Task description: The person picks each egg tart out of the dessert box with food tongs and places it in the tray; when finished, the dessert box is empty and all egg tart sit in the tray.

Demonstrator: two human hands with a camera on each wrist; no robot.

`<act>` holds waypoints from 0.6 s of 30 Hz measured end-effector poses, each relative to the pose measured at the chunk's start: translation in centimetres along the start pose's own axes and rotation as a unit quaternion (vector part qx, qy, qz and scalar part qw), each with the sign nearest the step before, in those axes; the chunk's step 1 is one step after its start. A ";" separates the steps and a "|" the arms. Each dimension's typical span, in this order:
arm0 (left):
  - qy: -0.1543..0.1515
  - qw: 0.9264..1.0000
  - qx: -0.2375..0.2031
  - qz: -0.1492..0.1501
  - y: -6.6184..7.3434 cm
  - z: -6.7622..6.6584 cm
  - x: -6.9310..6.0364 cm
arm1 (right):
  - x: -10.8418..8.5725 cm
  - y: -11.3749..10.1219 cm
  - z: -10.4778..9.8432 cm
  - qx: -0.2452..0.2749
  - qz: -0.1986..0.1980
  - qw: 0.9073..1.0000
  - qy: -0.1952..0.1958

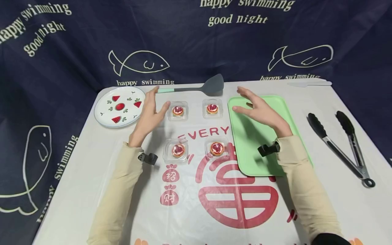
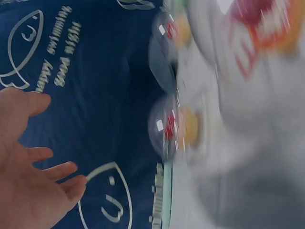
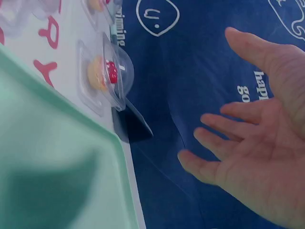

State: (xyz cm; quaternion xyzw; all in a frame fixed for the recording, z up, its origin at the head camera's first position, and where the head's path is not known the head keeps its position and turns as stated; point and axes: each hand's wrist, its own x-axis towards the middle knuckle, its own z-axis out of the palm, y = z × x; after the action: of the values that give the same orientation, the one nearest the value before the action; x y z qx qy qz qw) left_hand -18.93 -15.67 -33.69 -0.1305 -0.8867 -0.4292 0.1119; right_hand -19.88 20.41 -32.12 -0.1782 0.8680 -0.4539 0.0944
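My left hand [image 1: 150, 114] hovers between the white plate with fruit pictures [image 1: 105, 110] and the back-left boxed tart [image 1: 178, 111], holding nothing. Over the green tray [image 1: 254, 153] hangs my right hand [image 1: 257, 109], its fingers spread and the palm bare in the right wrist view. Each of several small tarts sits in a clear domed plastic box: one back right [image 1: 212, 109], one front left [image 1: 178, 150], one front right [image 1: 217, 148]. In the left wrist view, the left fingers [image 2: 59, 171] are apart from the boxes.
Along the back edge lies a grey spatula [image 1: 213, 85] with a mint handle. Black-tipped tongs [image 1: 356, 163] rest spread on the right side. A pale knife [image 1: 312, 83] lies at the back right corner. Behind the table hangs a dark blue cloth [image 1: 196, 44].
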 end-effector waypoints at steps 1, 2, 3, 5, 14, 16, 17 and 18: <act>-0.012 1.000 -0.020 -0.001 0.3 0.1 -0.2 | 0.0 0.0 0.2 0.007 -0.002 1.000 -0.009; -0.024 0.999 -0.041 -0.003 0.7 0.3 -0.4 | -0.1 0.1 0.4 0.011 -0.006 1.000 -0.019; -0.035 0.998 -0.059 -0.003 1.0 0.4 -0.6 | -0.1 0.2 0.7 0.014 -0.011 0.999 -0.029; -0.056 0.994 -0.091 -0.007 1.6 0.8 -0.9 | -0.1 0.3 1.2 0.012 -0.022 0.998 -0.051; -0.163 0.976 -0.144 -0.031 3.9 4.9 -4.3 | -1.1 0.4 3.7 -0.070 -0.063 0.984 -0.151; -0.186 0.972 -0.136 -0.042 4.5 6.0 -5.4 | -1.3 0.4 4.3 -0.087 -0.069 0.980 -0.168; -0.194 0.971 -0.135 -0.045 4.7 6.6 -5.9 | -1.4 0.4 4.6 -0.094 -0.073 0.977 -0.176; -0.203 0.969 -0.130 -0.052 5.0 7.2 -6.4 | -1.4 0.4 4.8 -0.102 -0.078 0.974 -0.184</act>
State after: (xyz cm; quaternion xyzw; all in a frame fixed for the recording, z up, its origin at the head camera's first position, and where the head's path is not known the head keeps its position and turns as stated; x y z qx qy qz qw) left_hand -11.92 -7.91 -36.37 -0.1823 -0.8331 -0.5105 -0.1105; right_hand -17.10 17.58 -35.22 -0.3349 0.8606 -0.3287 0.1981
